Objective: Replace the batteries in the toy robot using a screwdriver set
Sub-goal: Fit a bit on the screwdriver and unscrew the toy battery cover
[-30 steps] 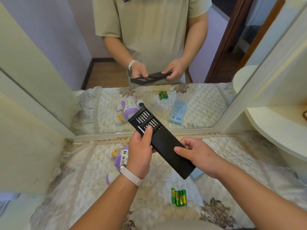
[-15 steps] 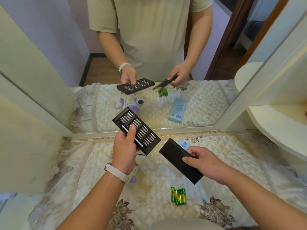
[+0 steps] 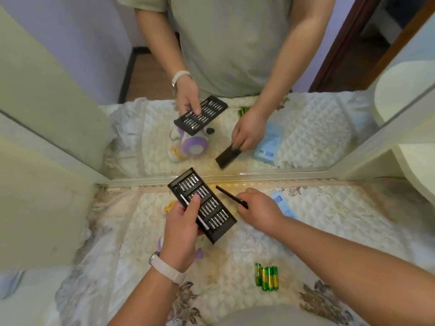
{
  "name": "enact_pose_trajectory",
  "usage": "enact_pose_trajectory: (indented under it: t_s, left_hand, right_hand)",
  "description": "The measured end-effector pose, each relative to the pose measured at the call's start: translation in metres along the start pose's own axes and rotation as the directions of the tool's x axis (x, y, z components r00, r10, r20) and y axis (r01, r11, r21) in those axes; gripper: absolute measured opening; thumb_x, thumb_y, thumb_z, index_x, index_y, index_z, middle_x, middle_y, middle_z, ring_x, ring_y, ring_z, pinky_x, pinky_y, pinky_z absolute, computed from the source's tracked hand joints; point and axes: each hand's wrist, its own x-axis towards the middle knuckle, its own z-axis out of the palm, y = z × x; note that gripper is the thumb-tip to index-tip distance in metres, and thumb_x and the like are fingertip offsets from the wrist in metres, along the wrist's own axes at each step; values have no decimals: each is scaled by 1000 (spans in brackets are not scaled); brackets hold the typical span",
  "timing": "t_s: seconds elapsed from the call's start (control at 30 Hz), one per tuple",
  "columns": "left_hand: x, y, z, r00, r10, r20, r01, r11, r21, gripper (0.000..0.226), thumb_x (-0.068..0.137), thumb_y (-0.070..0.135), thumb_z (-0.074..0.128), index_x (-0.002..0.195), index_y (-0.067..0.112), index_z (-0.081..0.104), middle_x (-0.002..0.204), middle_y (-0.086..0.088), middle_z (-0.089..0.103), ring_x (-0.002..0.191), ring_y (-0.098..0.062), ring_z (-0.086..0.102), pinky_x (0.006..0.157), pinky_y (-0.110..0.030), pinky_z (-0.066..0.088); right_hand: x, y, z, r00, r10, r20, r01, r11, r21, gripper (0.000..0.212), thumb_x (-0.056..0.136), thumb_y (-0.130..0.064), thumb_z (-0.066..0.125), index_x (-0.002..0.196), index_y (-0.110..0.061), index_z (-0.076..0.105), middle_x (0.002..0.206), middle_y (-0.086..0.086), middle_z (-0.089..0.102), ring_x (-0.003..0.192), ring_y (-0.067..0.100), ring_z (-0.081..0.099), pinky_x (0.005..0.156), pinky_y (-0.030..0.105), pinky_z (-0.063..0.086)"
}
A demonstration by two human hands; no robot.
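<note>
Head view | left hand (image 3: 181, 229) grips bit tray (image 3: 207, 208), thumb on top | right hand (image 3: 259, 210) pinches black sleeve (image 3: 229, 196) | toy robot (image 3: 168, 207) seemingly beneath tray, mostly hidden | batteries (image 3: 267, 277) on bench (image 3: 329, 220)

The toy robot (image 3: 199, 254) is nearly all hidden behind the left hand (image 3: 181, 231) and the bit tray (image 3: 224, 232) — just a purple foot and a yellow patch peek out. The black sleeve (image 3: 229, 195) shows edge-on, its near end buried in the right hand (image 3: 259, 208). That hand covers part of the blue pack (image 3: 279, 200), whose print is too small to read. The bits (image 3: 213, 204) — tips too tiny to tell apart. The left forearm (image 3: 146, 300) and right forearm (image 3: 353, 267) run off the bottom edge.
</note>
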Motion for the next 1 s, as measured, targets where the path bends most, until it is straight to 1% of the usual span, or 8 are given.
enact_pose_trajectory:
  t_s: [0.1,0.23,0.3,0.43,0.63,0.83,0.9,1.0]
  left_hand:
    - [3,-1,-3,1000,13,10,-14,998,58,26,100,34,52,111,13,63,100,-14,74,84,-34,73,54,-48,52]
    - [10,-2,2,1000,10,5,-10,993,120,19,100,29,53,103,16,67,97,-9,75,86,-29,73,78,-64,53]
    - [13,-2,6,1000,3,21,-6,993,114,20,100,27,53,105,13,67,98,-9,76,91,-29,73,82,-57,57]
    - [18,1,14,999,-19,49,16,997,69,22,100,22,52,107,7,66,98,-11,76,91,-27,73,75,-43,60]
    - [7,6,18,996,-17,82,12,998,61,20,100,22,51,106,10,66,96,-7,76,86,-23,74,62,-33,58]
    - [-22,13,26,995,-35,93,29,997,66,20,101,25,51,108,13,65,97,-8,77,87,-29,74,42,-22,50]
    - [-32,15,29,994,-19,105,13,998,59,19,101,24,51,109,13,65,97,-7,77,85,-24,74,50,-26,56]
    - [-47,17,33,990,20,138,-31,996,79,17,100,18,53,111,11,64,98,-6,77,86,-19,74,62,-33,59]
  right_hand:
    - [2,8,24,997,-70,33,73,988,-132,29,94,-31,50,116,-21,65,98,2,55,88,22,57,63,31,45]
    - [-2,22,43,985,-172,25,173,952,-253,28,87,-29,64,112,-18,69,91,6,59,81,25,58,58,34,50]
    - [-3,29,47,980,-196,26,195,935,-296,29,82,-28,70,110,-18,69,87,6,57,75,25,57,55,32,47]
    - [-2,41,48,977,-211,22,205,911,-358,37,80,-33,70,115,-21,66,89,6,55,76,24,53,57,32,43]
    - [-13,56,36,991,-134,27,132,887,-443,38,82,-31,67,119,-20,66,99,11,60,86,30,59,63,38,51]
    - [-38,48,18,990,-138,37,141,911,-388,39,90,-33,49,125,-17,57,115,9,54,102,28,55,77,39,50]
    - [-51,35,4,991,-135,12,132,946,-295,43,91,-33,49,131,-18,55,123,6,52,108,26,54,84,39,49]
    - [-74,11,-29,990,-117,-83,110,990,-84,40,94,-32,51,132,-20,54,128,-4,48,112,14,50,91,29,45]
